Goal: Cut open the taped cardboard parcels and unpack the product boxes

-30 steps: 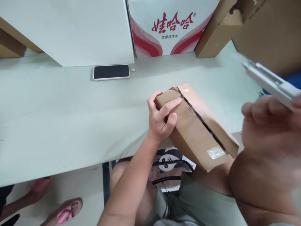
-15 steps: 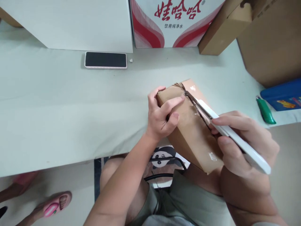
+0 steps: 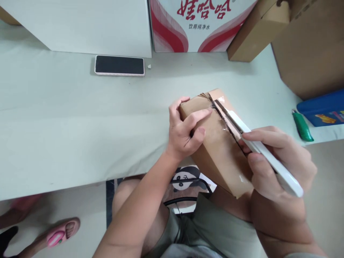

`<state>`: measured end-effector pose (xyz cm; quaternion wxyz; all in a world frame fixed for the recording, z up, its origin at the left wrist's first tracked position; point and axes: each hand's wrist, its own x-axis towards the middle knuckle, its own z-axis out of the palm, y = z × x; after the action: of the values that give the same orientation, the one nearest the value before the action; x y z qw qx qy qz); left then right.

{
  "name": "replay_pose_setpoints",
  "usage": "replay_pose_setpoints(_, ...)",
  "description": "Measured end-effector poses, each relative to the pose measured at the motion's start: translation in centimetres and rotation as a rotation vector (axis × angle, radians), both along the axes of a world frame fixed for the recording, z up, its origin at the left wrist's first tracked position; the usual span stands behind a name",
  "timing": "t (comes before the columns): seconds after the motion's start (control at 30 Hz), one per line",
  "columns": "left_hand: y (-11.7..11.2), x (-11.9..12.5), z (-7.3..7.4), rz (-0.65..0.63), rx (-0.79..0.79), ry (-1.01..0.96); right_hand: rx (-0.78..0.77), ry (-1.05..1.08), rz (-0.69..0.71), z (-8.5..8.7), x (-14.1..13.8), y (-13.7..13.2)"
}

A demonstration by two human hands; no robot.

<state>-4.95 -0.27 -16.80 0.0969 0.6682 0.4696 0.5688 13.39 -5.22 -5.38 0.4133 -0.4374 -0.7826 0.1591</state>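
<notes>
A brown cardboard parcel (image 3: 215,147) leans over the near edge of the pale table (image 3: 80,122), its taped seam facing up. My left hand (image 3: 185,132) is closed on the parcel's far left corner, thumb on the side and fingers on top. My right hand (image 3: 274,161) grips a white utility knife (image 3: 258,147), and the knife's tip lies in the seam near the parcel's far end.
A phone (image 3: 119,65) lies face up at the back. White and red printed boxes (image 3: 199,25) and brown cartons (image 3: 309,46) line the far edge. A green cutter (image 3: 302,125) and a blue case (image 3: 322,107) sit at the right. Another person's pink slipper (image 3: 63,233) is on the floor.
My right hand came down from the right with the white knife and set its tip in the parcel's seam. My left hand kept its hold on the corner.
</notes>
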Motion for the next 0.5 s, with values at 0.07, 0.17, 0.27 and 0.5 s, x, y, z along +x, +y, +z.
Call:
replay_pose_setpoints(0.07, -0.04, -0.06, 0.03, -0.009, -0.015, 0.001, -0.006, 0.013, -0.006, -0.01, -0.09, -0.03)
replay_pose_setpoints(0.17, -0.06, -0.08, 0.1, -0.019, -0.029, -0.007, -0.022, -0.003, 0.002, 0.03, -0.28, -0.1)
replay_pose_setpoints(0.27, -0.04, -0.05, 0.17, -0.018, -0.041, -0.013, -0.009, -0.005, -0.011, 0.03, -0.43, -0.19)
replay_pose_setpoints(0.5, 0.0, 0.03, 0.16, -0.015, -0.042, -0.037, 0.008, -0.008, 0.022, -0.07, -0.28, -0.11)
